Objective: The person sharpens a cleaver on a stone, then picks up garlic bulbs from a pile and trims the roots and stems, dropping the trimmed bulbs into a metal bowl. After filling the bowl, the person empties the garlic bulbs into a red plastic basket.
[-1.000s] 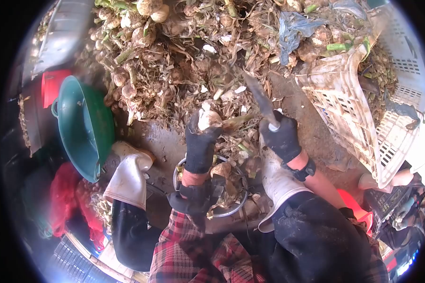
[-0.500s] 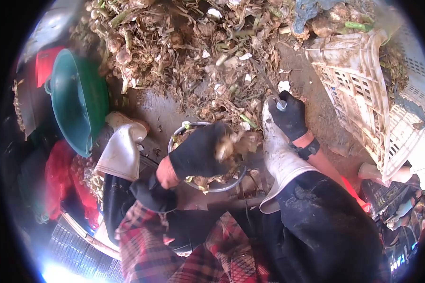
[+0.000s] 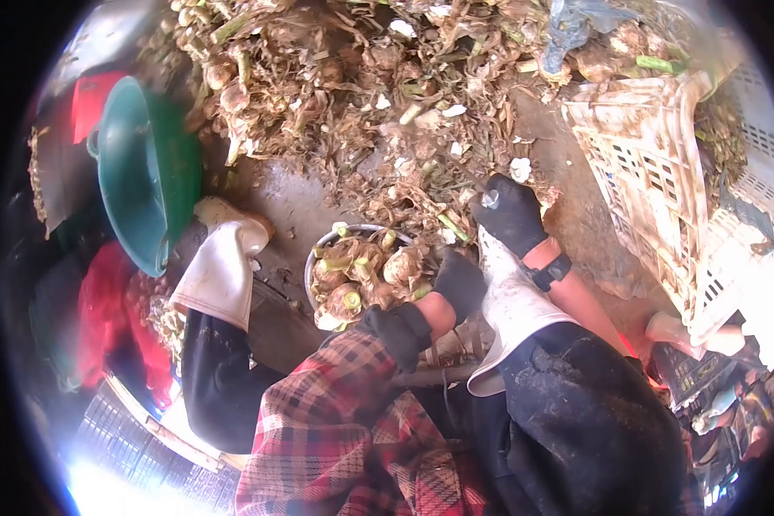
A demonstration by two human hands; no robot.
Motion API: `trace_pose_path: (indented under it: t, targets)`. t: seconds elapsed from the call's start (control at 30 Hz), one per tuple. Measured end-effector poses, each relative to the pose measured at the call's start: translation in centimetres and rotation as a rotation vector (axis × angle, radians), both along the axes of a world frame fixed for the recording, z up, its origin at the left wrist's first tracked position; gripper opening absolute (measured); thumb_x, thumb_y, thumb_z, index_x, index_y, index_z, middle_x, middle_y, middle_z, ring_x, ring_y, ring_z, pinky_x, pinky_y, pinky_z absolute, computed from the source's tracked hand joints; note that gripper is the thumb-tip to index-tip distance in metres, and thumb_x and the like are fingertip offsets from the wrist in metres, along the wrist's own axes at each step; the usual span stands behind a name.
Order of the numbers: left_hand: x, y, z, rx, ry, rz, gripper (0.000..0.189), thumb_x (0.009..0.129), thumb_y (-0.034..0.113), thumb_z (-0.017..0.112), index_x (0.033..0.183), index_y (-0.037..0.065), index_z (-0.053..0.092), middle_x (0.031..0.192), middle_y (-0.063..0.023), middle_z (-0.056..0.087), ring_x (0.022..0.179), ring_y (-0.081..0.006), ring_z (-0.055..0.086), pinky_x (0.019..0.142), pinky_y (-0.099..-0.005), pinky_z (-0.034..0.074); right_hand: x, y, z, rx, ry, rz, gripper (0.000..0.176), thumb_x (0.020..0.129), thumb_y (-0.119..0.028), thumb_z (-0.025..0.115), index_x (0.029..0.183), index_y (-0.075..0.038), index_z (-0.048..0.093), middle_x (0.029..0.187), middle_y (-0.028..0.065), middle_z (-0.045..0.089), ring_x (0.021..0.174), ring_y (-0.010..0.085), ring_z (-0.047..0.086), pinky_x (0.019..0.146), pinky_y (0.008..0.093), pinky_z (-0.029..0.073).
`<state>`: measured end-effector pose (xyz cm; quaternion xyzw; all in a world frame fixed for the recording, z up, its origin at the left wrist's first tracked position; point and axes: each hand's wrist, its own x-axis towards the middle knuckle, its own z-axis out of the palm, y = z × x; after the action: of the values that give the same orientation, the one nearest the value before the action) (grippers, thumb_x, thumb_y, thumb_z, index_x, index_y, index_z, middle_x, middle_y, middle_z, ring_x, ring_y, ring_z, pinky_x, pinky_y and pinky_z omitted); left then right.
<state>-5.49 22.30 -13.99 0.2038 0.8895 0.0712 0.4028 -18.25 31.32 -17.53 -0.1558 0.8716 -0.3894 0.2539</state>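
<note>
My left hand (image 3: 460, 282), in a black glove, is at the right rim of a round metal bowl (image 3: 309, 277), beside my white boot. Its fingers are dark and blurred, so I cannot tell what they hold. Garlic bulbs (image 3: 402, 266) with cut green stems fill the bowl. My right hand (image 3: 509, 215), also gloved in black, is closed above the boot (image 3: 512, 279). The pale round end of the knife handle (image 3: 490, 199) shows in its grip; the blade is not clear.
Ahead lies a large heap of dry garlic plants (image 3: 344, 77). A green basin (image 3: 150, 176) stands at the left, near a red net bag (image 3: 116, 310). Dirty white plastic crates (image 3: 636, 163) are on the right. My other boot (image 3: 224, 267) is left of the bowl.
My left hand has moved right from over the bowl, uncovering the garlic in it. My right hand has shifted slightly down and left, and the knife blade no longer shows clearly.
</note>
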Motion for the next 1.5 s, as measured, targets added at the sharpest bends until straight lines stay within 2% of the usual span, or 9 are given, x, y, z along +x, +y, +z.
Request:
trace_pose_path:
  t: [0.17, 0.33, 0.43, 0.53, 0.73, 0.9, 0.97, 1.17, 1.5]
  targets:
    - [-0.1, -2.1, -0.1, 0.292, 0.102, 0.203, 0.011, 0.074, 0.018, 0.058, 0.069, 0.012, 0.066, 0.064, -0.0055, 0.063, 0.062, -0.0267, 0.063, 0.064, -0.0436, 0.04, -0.2, -1.4, -0.7, 0.143, -0.003, 0.133, 0.027, 0.071, -0.029, 0.069, 0.082, -0.007, 0.06, 0.074, 0.0181, 0.064, 0.073, 0.039, 0.063, 0.064, 0.0464, 0.05]
    - [0.3, -4.6, 4.8, 0.342, 0.22, 0.245, 0.017, 0.074, 0.017, 0.055, 0.088, 0.007, 0.058, 0.079, -0.0098, 0.058, 0.078, -0.0273, 0.058, 0.074, -0.0423, 0.04, -0.8, -1.3, 1.5, 0.012, -0.065, 0.004, 0.027, 0.07, -0.025, 0.073, 0.08, -0.005, 0.059, 0.069, 0.0176, 0.062, 0.068, 0.0357, 0.063, 0.06, 0.04, 0.05]
    - [1.4, -7.3, 9.8, 0.389, 0.532, 0.547, 0.023, 0.072, 0.011, 0.06, 0.094, 0.008, 0.054, 0.077, -0.0098, 0.055, 0.074, -0.0288, 0.056, 0.075, -0.0422, 0.042, -0.8, -1.8, 1.6, -0.037, -0.031, 0.035, 0.027, 0.07, -0.025, 0.074, 0.079, -0.005, 0.06, 0.069, 0.0174, 0.062, 0.066, 0.0349, 0.063, 0.058, 0.0393, 0.05]
    - [4.0, -11.6, 11.7, 0.545, 0.49, 0.903, 0.032, 0.067, 0.005, 0.067, 0.098, 0.01, 0.058, 0.081, -0.0124, 0.06, 0.074, -0.0336, 0.059, 0.066, -0.0409, 0.048, 0.0, -3.4, 2.0, -0.097, -0.023, 0.151, 0.026, 0.07, -0.025, 0.074, 0.078, -0.005, 0.06, 0.069, 0.0164, 0.062, 0.067, 0.0354, 0.063, 0.058, 0.0401, 0.05]
    - [9.4, -15.7, 12.4, -0.003, 0.143, 1.108, 0.035, 0.071, 0.012, 0.067, 0.104, 0.006, 0.058, 0.088, -0.0215, 0.063, 0.084, -0.0415, 0.061, 0.071, -0.0457, 0.05, 2.0, -6.1, -1.7, 0.092, 0.164, 0.435, 0.028, 0.067, -0.022, 0.071, 0.088, -0.007, 0.061, 0.079, 0.0172, 0.063, 0.075, 0.0372, 0.062, 0.065, 0.0432, 0.051]
    - [10.9, -17.8, 9.4, 0.043, 0.186, 1.201, 0.042, 0.072, 0.013, 0.063, 0.113, 0.007, 0.055, 0.089, -0.0238, 0.064, 0.084, -0.0417, 0.062, 0.073, -0.0475, 0.05, 1.0, -5.5, 1.3, -0.031, 0.121, 0.298, 0.024, 0.068, -0.019, 0.07, 0.087, -0.007, 0.06, 0.077, 0.0162, 0.063, 0.072, 0.0372, 0.062, 0.063, 0.0423, 0.051]
    - [11.1, -18.3, 9.0, 0.073, 0.177, 1.596, 0.04, 0.074, 0.016, 0.066, 0.112, 0.006, 0.059, 0.097, -0.0255, 0.063, 0.095, -0.0417, 0.06, 0.079, -0.0427, 0.05, 0.1, -4.9, 2.8, -0.004, 0.096, 0.226, 0.017, 0.071, -0.014, 0.066, 0.085, -0.007, 0.06, 0.077, 0.0161, 0.063, 0.072, 0.0383, 0.062, 0.063, 0.0451, 0.05]
    - [14.9, -20.7, 5.3, -0.219, -0.01, 1.365, 0.034, 0.073, 0.018, 0.06, 0.105, 0.008, 0.061, 0.104, -0.0194, 0.064, 0.1, -0.0393, 0.059, 0.086, -0.0443, 0.048, -0.6, -4.3, 2.7, 0.06, 0.345, 0.14, 0.023, 0.071, -0.021, 0.072, 0.081, -0.007, 0.056, 0.073, 0.0145, 0.062, 0.07, 0.0378, 0.062, 0.06, 0.0445, 0.05]
    - [13.5, -20.4, 6.5, -0.318, -0.03, 1.319, 0.037, 0.07, 0.02, 0.063, 0.106, 0.011, 0.065, 0.102, -0.0171, 0.066, 0.101, -0.0355, 0.06, 0.086, -0.0417, 0.049, 2.6, -6.9, 0.8, 0.098, 0.037, 0.515, 0.032, 0.068, -0.027, 0.074, 0.089, -0.008, 0.062, 0.079, 0.016, 0.066, 0.077, 0.0357, 0.064, 0.067, 0.0434, 0.051]
